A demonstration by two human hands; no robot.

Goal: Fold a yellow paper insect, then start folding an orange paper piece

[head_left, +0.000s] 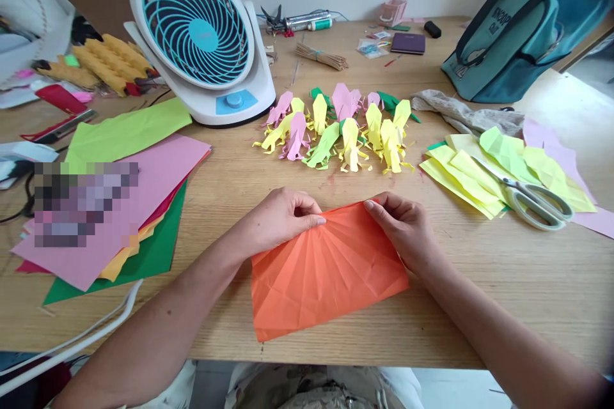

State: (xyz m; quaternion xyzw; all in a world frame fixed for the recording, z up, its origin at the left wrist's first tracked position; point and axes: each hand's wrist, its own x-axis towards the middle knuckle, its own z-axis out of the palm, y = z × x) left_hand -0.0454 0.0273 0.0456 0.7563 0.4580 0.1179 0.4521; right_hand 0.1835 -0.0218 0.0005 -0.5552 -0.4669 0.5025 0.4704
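An orange sheet of paper (326,275) with creases fanning out from its top edge is held up in front of me, over the near part of the table. My left hand (283,220) pinches that top edge near its middle, between thumb and fingers. Farther right along the same edge, my right hand (403,227) grips the sheet with the thumb in front and the fingers behind. Beyond the sheet lies a group of cut and folded paper shapes (350,147) in yellow, pink and green, with curled strips at their ends.
Left are stacked coloured sheets (105,223) and a white and blue fan (206,38). Right, scissors (532,198) rest on yellow and green paper pieces (460,172). Behind are a teal bag (503,45), a grey cloth (460,112), a bundle of thin sticks (321,56) and a purple booklet (407,43).
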